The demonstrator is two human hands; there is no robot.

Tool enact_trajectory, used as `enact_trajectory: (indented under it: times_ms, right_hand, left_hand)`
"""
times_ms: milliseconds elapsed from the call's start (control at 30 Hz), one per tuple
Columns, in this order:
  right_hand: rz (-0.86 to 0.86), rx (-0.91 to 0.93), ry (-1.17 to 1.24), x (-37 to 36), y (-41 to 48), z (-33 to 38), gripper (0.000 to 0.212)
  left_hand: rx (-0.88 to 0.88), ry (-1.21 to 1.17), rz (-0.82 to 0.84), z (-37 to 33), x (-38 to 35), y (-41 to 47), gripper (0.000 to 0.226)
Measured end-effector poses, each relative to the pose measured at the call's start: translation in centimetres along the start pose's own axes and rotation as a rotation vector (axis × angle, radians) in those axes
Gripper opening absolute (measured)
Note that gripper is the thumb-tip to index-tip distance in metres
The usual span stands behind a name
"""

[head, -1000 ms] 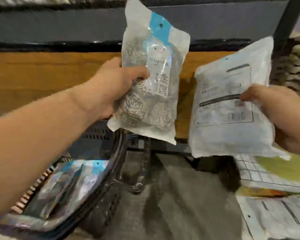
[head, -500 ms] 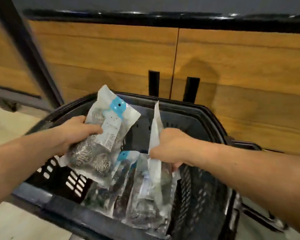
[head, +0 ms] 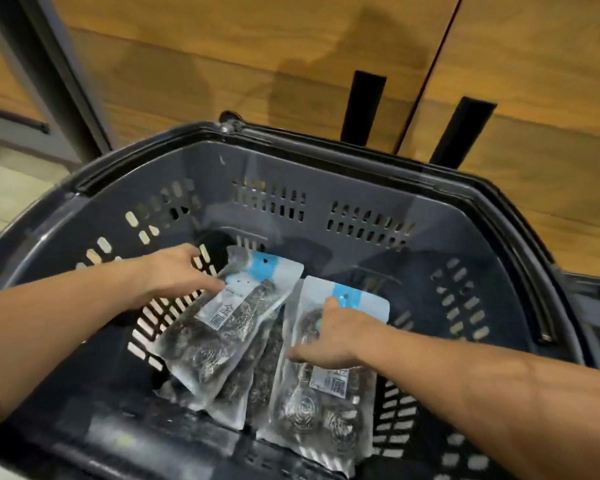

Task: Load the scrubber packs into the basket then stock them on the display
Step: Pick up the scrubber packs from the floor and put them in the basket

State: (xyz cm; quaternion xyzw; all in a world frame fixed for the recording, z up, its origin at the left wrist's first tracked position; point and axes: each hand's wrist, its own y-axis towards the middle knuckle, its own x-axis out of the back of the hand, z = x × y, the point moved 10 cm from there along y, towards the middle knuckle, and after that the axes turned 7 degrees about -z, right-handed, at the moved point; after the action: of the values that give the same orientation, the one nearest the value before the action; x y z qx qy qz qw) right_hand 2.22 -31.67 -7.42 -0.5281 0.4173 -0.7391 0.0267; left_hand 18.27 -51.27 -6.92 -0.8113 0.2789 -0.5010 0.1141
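The left hand [head: 174, 275] is spread, fingers straight. Its thumb tip rests on the left edge of one scrubber pack [head: 222, 327], just below the blue header, and the other fingers point at the far wall, just beside that pack and gripping nothing. The right hand [head: 333, 336] lies flat and open on a second pack [head: 326, 407]. One finger reaches up to its blue header and the thumb points left across the clear film.

Both packs are inside the basket [head: 326, 150]. The left one is tilted and leans on more packs [head: 257, 372] lying between and beneath the two. The right one lies toward the near wall, its steel coils showing.

Beyond the basket's far rim is a wooden panel [head: 222, 64] with two black strips [head: 362, 105]. A dark post [head: 49, 64] stands far left.
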Motion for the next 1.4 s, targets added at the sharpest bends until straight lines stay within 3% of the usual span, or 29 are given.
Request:
enact_trajectory:
  times_ms: [133,333,467,600,733,933,1067,1167,1267,1400]
  right_hand:
    - [-0.144,0.113,-0.063,3.5,-1.6,-0.5,0.106]
    - [-0.529,0.307,0.104,13.9,-10.5,-5.5,0.092]
    - [-0.873,0.311,0.302,18.9,-18.7,-16.0,0.077]
    - [-1.01,0.101,0.421,17.0,-24.6,-31.6,0.058]
    - [-0.893,-0.196,0.461,6.9,-28.2,-48.5,0.054]
    - [-0.358,-0.479,0.477,-18.6,-31.5,-65.6,0.066]
    - [-0.03,-0.53,0.474,-34.9,-33.7,-66.9,0.094]
    - [0.07,-0.585,0.425,-42.9,-35.1,-66.1,0.113]
    - [-0.053,-0.59,0.293,-44.3,-35.5,-66.1,0.103]
    - [-0.097,-0.511,0.355,-43.7,-35.2,-65.1,0.069]
  left_hand:
    - [-0.24,0.181,-0.115,-4.7,2.0,-2.3,0.087]
    - [-0.554,0.029,-0.259,-15.4,3.7,-10.7,0.066]
    - [-0.728,-0.204,-0.264,-25.4,0.5,-17.9,0.065]
    - [-0.884,-0.335,-0.204,-36.2,-6.6,-25.6,0.043]
    - [-1.009,-0.334,-0.051,-45.6,-17.6,-34.8,0.043]
    - [-0.962,-0.274,0.335,-50.5,-39.0,-42.8,0.042]
    - [-0.801,-0.165,0.487,-47.4,-51.2,-43.1,0.045]
    - [-0.666,-0.121,0.535,-42.9,-56.9,-41.6,0.05]
    - [-0.566,-0.061,0.561,-38.8,-60.3,-40.3,0.04]
    - [-0.499,-0.05,0.548,-35.0,-62.2,-39.5,0.04]
